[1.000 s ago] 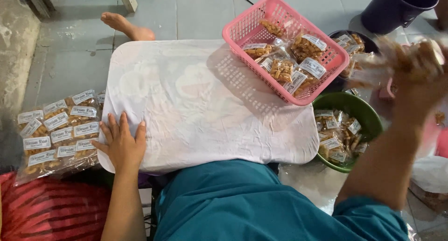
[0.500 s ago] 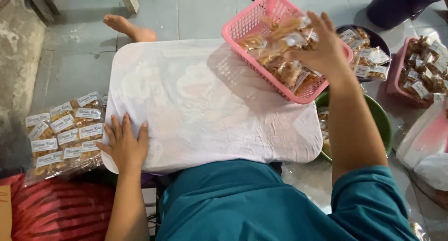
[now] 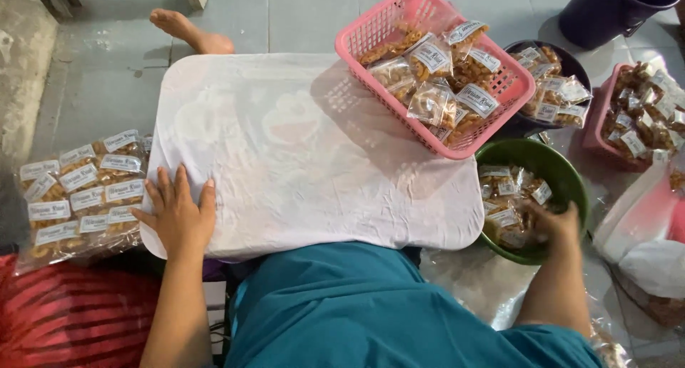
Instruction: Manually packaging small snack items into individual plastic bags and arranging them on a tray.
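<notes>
A white cloth-covered board (image 3: 321,161) lies across the person's lap, and everything else sits around it. The left hand (image 3: 177,215) rests flat on the board's near left corner, fingers spread, holding nothing. Just off that left edge lies a clear bag of labelled snack packets (image 3: 78,197) on the floor. The right hand (image 3: 555,224) is down in the green bowl (image 3: 571,179), which sits just beside the board's near right corner. Its fingers are bent among the small snack packets (image 3: 508,197) there, touching them, but whether they have closed on 1 cannot be told from this angle. The step in hand looks like taking a packet out of that bowl. A pink basket (image 3: 399,108), heaped with the same kind of packets, rests on the board's far right corner and overhangs it. Beyond the board's right edge stand a black bowl (image 3: 571,65) and a second pink basket (image 3: 596,136), both holding packets. Getting a packet out would call for a firm pinch on 1 slippery wrapper, and for a lift clear of the rim without dragging its neighbours along.
</notes>
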